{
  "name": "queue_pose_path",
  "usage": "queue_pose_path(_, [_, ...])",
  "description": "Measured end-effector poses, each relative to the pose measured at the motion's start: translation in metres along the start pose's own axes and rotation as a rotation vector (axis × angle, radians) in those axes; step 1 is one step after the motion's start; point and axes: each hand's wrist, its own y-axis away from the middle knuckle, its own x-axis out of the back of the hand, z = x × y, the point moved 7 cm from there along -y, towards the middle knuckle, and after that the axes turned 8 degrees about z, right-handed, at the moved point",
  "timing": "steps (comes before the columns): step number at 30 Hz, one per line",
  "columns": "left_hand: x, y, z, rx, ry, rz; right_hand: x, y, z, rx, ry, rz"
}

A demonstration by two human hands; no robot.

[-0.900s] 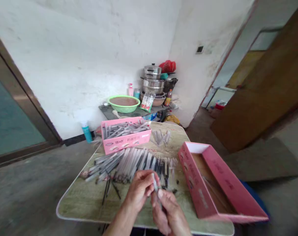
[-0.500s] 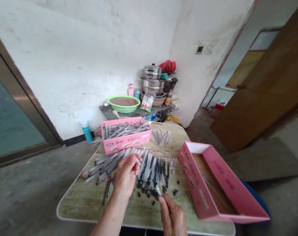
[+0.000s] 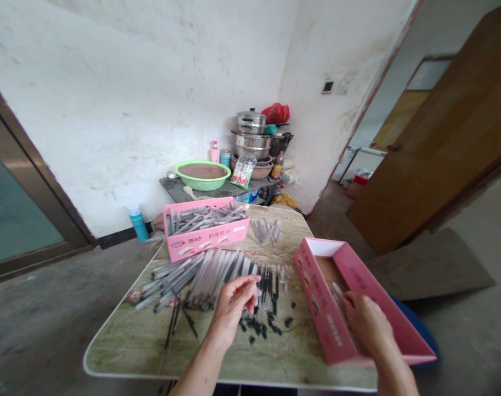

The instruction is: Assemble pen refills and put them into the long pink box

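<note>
My right hand (image 3: pixel 368 322) reaches down into the long pink box (image 3: pixel 331 330) on the right. Its fingers are closed around a pale, translucent pen (image 3: pixel 337 288), mostly hidden by the hand. Over the row of pen parts hovers my left hand (image 3: pixel 236 300), fingers loosely curved and apart, with nothing I can make out held in them. Beneath and beside it lie translucent pen barrels (image 3: pixel 211 278) and dark pen refills (image 3: pixel 271 283). Small black pieces (image 3: pixel 259 327) are scattered nearer me, and short clear caps (image 3: pixel 286 273) lie to the right.
A second pink box (image 3: pixel 209 242), full of grey pen barrels, stands at the table's back left. Clear caps (image 3: pixel 267 231) are grouped behind. Past the table (image 3: pixel 151 352), a side surface holds a green basin (image 3: pixel 203 179) and stacked pots (image 3: pixel 252 140).
My right hand has moved from the table's front, right into the pink box, carrying the pen. My left hand has shifted slightly right and lower, its fingers loosened. The view has turned a little.
</note>
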Motion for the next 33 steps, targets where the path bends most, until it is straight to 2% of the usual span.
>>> queue_pose_path(3, [-0.002, 0.0, -0.01, 0.03, -0.048, 0.002, 0.015, 0.011, -0.004, -0.084, 0.007, 0.157])
queue_pose_path(5, [-0.003, 0.001, -0.014, 0.039, -0.067, 0.005, 0.029, 0.027, -0.023, -0.083, -0.119, 0.278])
queue_pose_path(6, [-0.003, 0.001, -0.016, 0.04, -0.073, 0.006, 0.033, 0.036, -0.04, -0.031, -0.24, 0.294])
queue_pose_path(7, [-0.003, 0.001, -0.017, 0.039, -0.078, 0.007, 0.033, 0.046, -0.061, 0.042, -0.401, 0.277])
queue_pose_path(9, [-0.004, 0.002, -0.019, 0.029, -0.092, 0.005, 0.023, 0.066, -0.106, 0.208, -0.678, 0.122])
queue_pose_path(12, [-0.006, 0.004, -0.022, 0.01, -0.15, -0.027, 0.001, 0.089, -0.155, 0.303, -0.84, -0.035])
queue_pose_path(14, [-0.004, 0.004, -0.024, -0.006, -0.214, -0.037, -0.012, 0.096, -0.17, 0.303, -0.876, -0.058])
queue_pose_path(21, [0.005, -0.001, -0.024, -0.067, -0.363, -0.014, -0.032, 0.088, -0.169, 0.253, -0.795, -0.02])
queue_pose_path(23, [0.014, -0.005, -0.015, -0.136, -0.383, 0.078, -0.038, 0.077, -0.159, 0.195, -0.631, 0.032])
queue_pose_path(26, [0.036, -0.009, 0.005, -0.297, -0.441, 0.28, -0.049, 0.054, -0.139, 0.073, -0.363, 0.093])
queue_pose_path(28, [0.047, -0.008, 0.014, -0.4, -0.504, 0.361, -0.058, 0.038, -0.129, 0.022, -0.289, 0.103])
queue_pose_path(30, [0.054, -0.005, 0.017, -0.487, -0.572, 0.403, -0.066, 0.025, -0.124, 0.002, -0.257, 0.105])
queue_pose_path(33, [0.054, 0.001, 0.014, -0.568, -0.628, 0.396, -0.075, 0.011, -0.123, -0.001, -0.215, 0.105])
